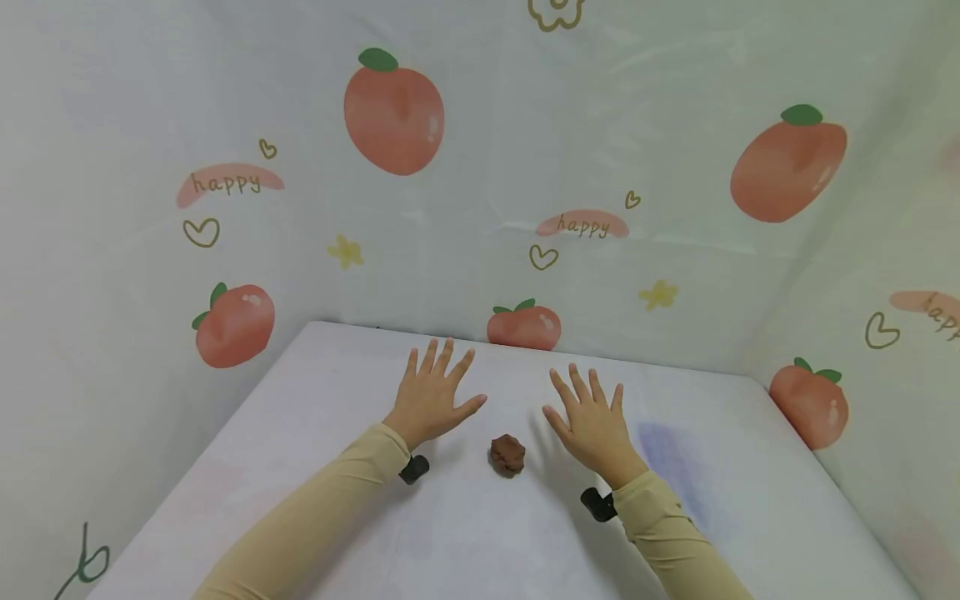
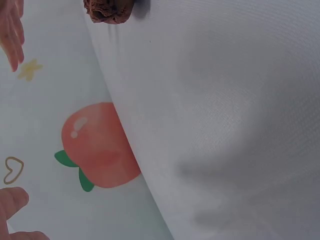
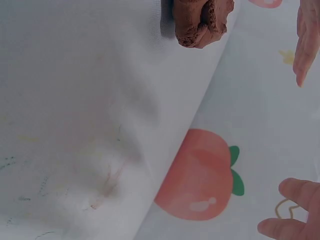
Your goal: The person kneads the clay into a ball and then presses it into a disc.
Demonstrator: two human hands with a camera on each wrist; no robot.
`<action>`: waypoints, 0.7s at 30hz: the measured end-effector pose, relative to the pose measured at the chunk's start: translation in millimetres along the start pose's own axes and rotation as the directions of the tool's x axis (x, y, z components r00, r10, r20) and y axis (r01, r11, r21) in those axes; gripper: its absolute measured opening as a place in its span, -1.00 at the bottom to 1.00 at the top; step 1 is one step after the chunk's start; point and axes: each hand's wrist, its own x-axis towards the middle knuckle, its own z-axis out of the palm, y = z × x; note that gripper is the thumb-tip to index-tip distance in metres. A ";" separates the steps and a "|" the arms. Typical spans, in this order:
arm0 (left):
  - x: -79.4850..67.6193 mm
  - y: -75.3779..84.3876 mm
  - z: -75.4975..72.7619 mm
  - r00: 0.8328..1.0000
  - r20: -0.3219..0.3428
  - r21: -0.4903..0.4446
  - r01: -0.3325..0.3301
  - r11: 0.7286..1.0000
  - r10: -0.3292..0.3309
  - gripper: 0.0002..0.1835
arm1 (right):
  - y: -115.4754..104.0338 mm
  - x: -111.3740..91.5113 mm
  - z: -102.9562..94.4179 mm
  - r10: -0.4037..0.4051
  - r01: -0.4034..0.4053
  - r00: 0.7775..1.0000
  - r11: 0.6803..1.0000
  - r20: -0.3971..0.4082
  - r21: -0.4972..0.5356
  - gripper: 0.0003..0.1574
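A small brown lump of clay (image 1: 507, 456) with a rough, cracked surface lies on the white-covered table (image 1: 465, 533), between the two hands and a little nearer the person. To its left, my left hand (image 1: 431, 402) is held over the table with fingers spread and nothing in it. My right hand (image 1: 596, 429) hovers on the other side, fingers likewise straight and apart. Both wrist views show the clay at the top edge, partly cut off: the clay (image 2: 109, 10) in the left one, the clay (image 3: 202, 22) in the right one. Neither hand touches it.
White cloth walls (image 1: 465, 217) printed with peaches and "happy" close off the table's back and sides. A bluish stain (image 1: 671, 458) marks the tabletop right of the right hand. Each wrist carries a black camera, one at the left wrist (image 1: 415, 469), one at the right wrist (image 1: 599, 505).
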 end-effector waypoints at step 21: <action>0.0 2.7 -1.6 0.999 0.054 -0.021 0.002 1.000 -0.001 -0.41 | -2.7 -2.6 2.3 -0.035 0.033 0.998 0.999 0.058 0.026 -0.49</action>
